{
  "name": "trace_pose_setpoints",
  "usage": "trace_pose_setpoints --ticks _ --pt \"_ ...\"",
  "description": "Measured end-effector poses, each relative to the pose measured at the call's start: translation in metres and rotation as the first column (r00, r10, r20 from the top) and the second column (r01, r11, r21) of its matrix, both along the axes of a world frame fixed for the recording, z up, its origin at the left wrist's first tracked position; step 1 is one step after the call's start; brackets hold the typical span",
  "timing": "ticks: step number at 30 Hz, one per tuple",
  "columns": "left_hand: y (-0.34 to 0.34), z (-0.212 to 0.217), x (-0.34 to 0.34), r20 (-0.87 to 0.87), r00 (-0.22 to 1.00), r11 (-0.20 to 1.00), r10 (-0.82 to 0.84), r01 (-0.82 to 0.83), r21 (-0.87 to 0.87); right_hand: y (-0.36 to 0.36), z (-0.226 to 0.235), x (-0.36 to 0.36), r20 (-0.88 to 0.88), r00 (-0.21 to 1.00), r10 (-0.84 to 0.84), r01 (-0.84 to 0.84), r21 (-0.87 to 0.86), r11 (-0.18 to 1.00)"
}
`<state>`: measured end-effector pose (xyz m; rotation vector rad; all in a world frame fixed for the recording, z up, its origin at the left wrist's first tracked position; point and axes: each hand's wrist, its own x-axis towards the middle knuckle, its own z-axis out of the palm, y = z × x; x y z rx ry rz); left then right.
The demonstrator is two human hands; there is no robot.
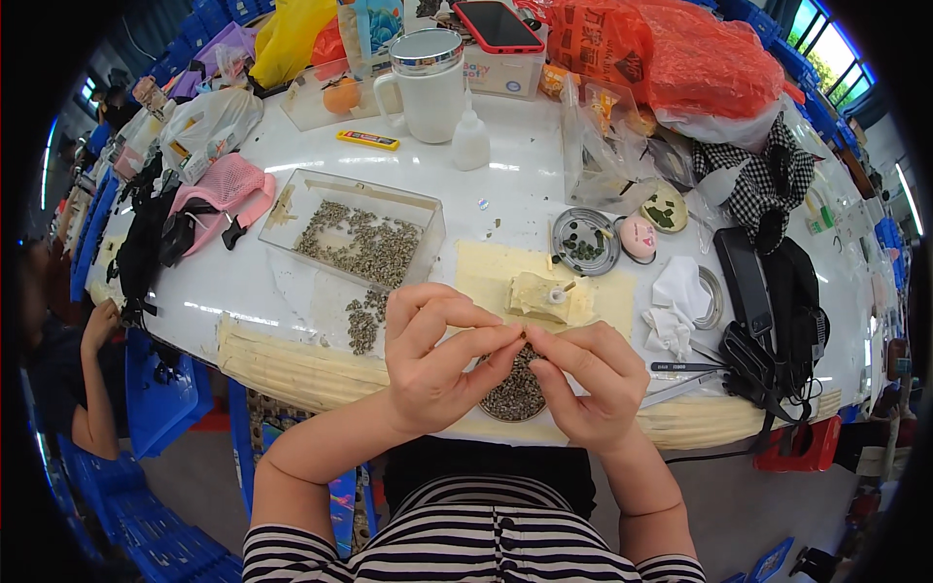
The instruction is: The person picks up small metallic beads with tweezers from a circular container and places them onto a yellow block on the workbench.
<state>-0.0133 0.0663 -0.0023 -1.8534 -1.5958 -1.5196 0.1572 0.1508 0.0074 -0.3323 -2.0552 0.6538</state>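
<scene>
My left hand (pixel 434 352) and my right hand (pixel 586 374) meet fingertip to fingertip just above a round dish of small grey-green pieces (pixel 515 395) at the table's near edge. Between the pinched fingers sits one tiny dark piece, too small to make out. Behind the hands lies a cream foam pad (pixel 540 277) with a cream block and a small white peg (pixel 556 294) on it. A loose heap of the same small pieces (pixel 364 322) lies left of the hands, in front of a clear tray (pixel 352 236) filled with more.
A round tin of dark bits (pixel 585 243), a small pink disc (pixel 638 235), crumpled tissue (pixel 675 311), a white mug (pixel 428 83), a squeeze bottle (pixel 471 141), black pouches (pixel 768 311) and orange bags (pixel 680 58) crowd the white table. Another person's arm (pixel 95 369) is at the left.
</scene>
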Motion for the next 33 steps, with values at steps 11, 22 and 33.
trace_pose_setpoints --ticks 11,22,33 --pt "-0.002 0.000 0.000 -0.054 0.997 0.998 -0.061 0.062 0.013 0.001 0.000 0.012 -0.175 0.945 0.277 -0.273 -0.889 0.369" --pt "0.000 -0.002 -0.001 -0.026 1.000 1.000 -0.009 0.009 -0.016 -0.003 -0.002 0.002 0.013 0.999 0.032 -0.031 -0.057 0.998" --pt "0.000 0.000 0.001 -0.056 0.996 0.997 -0.071 0.071 0.005 -0.001 -0.007 0.006 -0.134 0.976 0.171 -0.212 -0.762 0.611"
